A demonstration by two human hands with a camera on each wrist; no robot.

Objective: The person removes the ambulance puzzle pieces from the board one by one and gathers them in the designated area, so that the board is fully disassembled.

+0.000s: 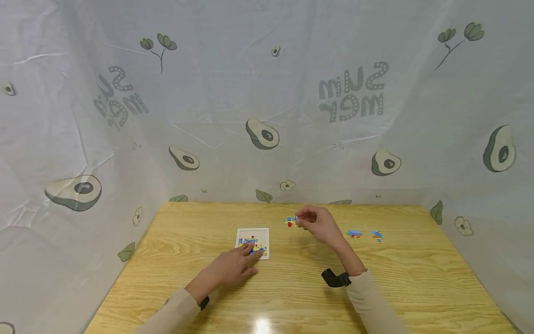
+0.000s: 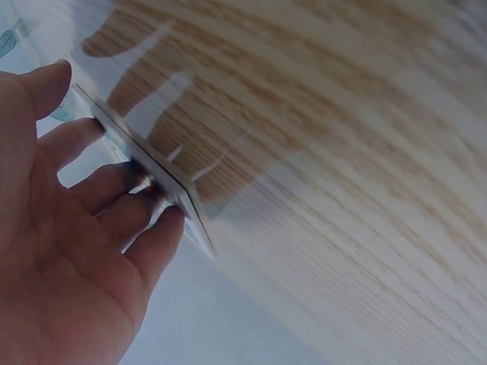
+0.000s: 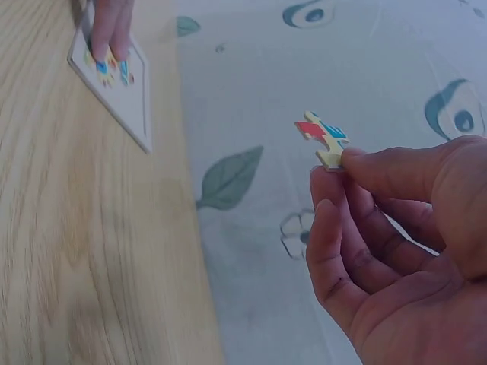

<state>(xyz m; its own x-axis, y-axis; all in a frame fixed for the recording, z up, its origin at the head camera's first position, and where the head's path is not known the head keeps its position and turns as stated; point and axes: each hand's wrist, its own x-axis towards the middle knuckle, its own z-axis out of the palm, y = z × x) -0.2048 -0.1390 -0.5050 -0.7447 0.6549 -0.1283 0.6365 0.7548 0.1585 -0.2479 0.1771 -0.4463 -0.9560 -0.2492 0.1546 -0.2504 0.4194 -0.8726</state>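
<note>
A small square puzzle board (image 1: 266,232) with a white frame lies on the table, colourful pieces fitted in its lower part. My left hand (image 1: 234,267) rests its fingertips on those pieces, fingers extended; the left wrist view shows them touching the board (image 2: 199,220) from its near side. Raised above the table to the right of the board, my right hand (image 1: 320,226) pinches a jigsaw puzzle piece (image 3: 323,137) between thumb and index finger. This piece is yellow with red and blue parts. Part of the board's picture is hidden under the left fingers.
Two more jigsaw pieces lie on the wooden table (image 1: 300,292) to the right: a blue and pink one (image 1: 354,234) and a blue and orange one (image 1: 377,235). A pale curtain (image 1: 225,167) printed with avocados hangs along the table's back and sides.
</note>
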